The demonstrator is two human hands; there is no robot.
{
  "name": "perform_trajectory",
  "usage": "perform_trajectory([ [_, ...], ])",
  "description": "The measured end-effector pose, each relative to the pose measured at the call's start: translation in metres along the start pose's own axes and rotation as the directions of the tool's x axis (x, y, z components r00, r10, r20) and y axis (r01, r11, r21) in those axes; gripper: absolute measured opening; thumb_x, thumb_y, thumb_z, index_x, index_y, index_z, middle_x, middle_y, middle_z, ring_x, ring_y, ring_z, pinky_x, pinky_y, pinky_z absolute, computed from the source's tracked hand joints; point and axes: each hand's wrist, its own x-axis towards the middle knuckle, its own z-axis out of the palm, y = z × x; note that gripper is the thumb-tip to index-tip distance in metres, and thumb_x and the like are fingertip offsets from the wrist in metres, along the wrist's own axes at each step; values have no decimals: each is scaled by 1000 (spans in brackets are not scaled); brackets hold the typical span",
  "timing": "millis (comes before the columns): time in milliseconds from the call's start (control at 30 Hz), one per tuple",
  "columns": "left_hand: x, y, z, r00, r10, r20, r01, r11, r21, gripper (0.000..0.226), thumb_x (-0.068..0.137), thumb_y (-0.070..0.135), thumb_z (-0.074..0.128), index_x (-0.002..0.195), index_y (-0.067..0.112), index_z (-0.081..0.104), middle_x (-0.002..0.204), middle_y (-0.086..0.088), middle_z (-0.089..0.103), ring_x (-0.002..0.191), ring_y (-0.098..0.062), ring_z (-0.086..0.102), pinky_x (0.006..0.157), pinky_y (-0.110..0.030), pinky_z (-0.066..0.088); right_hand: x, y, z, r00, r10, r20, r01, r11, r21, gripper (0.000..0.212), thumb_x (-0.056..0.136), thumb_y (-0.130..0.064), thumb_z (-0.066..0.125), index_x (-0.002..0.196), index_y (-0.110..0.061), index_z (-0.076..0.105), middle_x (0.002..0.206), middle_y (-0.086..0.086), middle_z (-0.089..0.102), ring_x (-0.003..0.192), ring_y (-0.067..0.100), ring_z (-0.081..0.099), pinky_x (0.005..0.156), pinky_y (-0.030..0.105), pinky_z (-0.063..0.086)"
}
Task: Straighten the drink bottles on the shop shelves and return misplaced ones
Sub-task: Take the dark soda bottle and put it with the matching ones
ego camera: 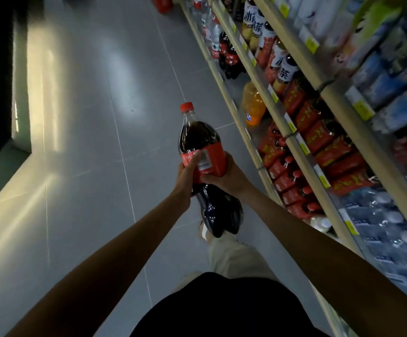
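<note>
In the centre of the frame both hands, left hand (187, 175) and right hand (224, 177), grip a large cola bottle (201, 152) over the aisle floor, best kept upright and carried to the matching cola bottles (229, 54) on the low shelf (221, 79) at upper right.

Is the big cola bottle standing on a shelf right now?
No, the cola bottle is off the shelves, held out over the aisle floor by the left hand and the right hand.

held cola bottle (198, 144): 1 | orange soda bottle (253, 104): 1 | shelf cola bottles (229, 57): perhaps 2
</note>
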Motion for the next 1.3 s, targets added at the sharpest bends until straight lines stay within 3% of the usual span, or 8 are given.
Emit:
perform_trajectory([
  [433, 201, 168, 7, 998, -26, 54, 24, 999, 49, 59, 82, 58, 50, 128, 21, 49, 100, 4, 65, 83, -6, 63, 55, -16, 49, 224, -107, -49, 997, 65, -42, -66, 998, -8, 103, 46, -56, 78, 134, -30, 32, 115, -10, 57, 106, 12, 59, 90, 28, 48],
  [600, 279, 220, 23, 987, -11, 158, 3, 998, 55, 86, 64, 65, 58, 134, 17, 44, 122, -12, 61, 109, -27, 61, 96, -48, 48, 300, -128, -77, 986, 71, -150, -70, 997, 13, 96, 56, -45, 84, 135, -21, 35, 118, -5, 58, 111, 17, 58, 97, 38, 48],
  [667, 317, 241, 31, 978, -26, 208, 13, 998, 61, 87, 63, 65, 65, 132, 16, 47, 122, -14, 62, 111, -30, 60, 99, -50, 45, 333, -134, -87, 973, 93, -211, -87, 995, 37, 90, 63, -35, 85, 136, -18, 36, 117, -4, 57, 110, 17, 59, 95, 34, 49],
  [833, 410, 302, 50, 919, -65, 389, -19, 978, 208, 48, 76, 56, 64, 112, 25, 56, 104, -5, 69, 89, -15, 70, 70, -29, 57, 408, -160, -108, 914, 129, -385, -68, 983, 168, 78, 66, -23, 85, 130, -13, 42, 112, -5, 56, 97, 5, 59, 75, 9, 49],
  [900, 441, 328, 55, 894, -73, 442, -46, 967, 252, 24, 85, 44, 58, 102, 26, 56, 89, 3, 72, 76, -8, 71, 59, -21, 55, 434, -173, -112, 879, 179, -442, -66, 964, 259, 83, 61, -23, 88, 129, -13, 42, 112, -4, 59, 95, 1, 60, 79, 13, 52],
  [967, 467, 358, 60, 861, -90, 500, -77, 950, 302, 11, 93, 35, 53, 97, 25, 56, 76, 8, 73, 68, -4, 69, 53, -17, 53, 459, -186, -115, 841, 236, -487, -65, 937, 342, 98, 47, -36, 92, 129, -16, 42, 114, -1, 62, 100, 10, 64, 88, 30, 54],
  [1100, 508, 407, 69, 791, -130, 597, -144, 910, 389, 10, 94, 34, 52, 96, 26, 58, 88, 1, 68, 68, -2, 69, 54, -16, 52, 505, -210, -117, 771, 306, -559, -45, 902, 430, 106, 39, -47, 89, 130, -20, 43, 114, 2, 65, 102, 19, 66, 88, 45, 54],
  [1300, 550, 444, 75, 708, -216, 672, -175, 868, 464, 24, 87, 38, 56, 105, 23, 58, 97, -2, 68, 78, -11, 70, 59, -22, 55, 543, -230, -113, 666, 320, -673, -26, 913, 408, 95, 41, -56, 82, 123, -34, 40, 106, -9, 65, 94, 10, 66, 83, 36, 57],
])
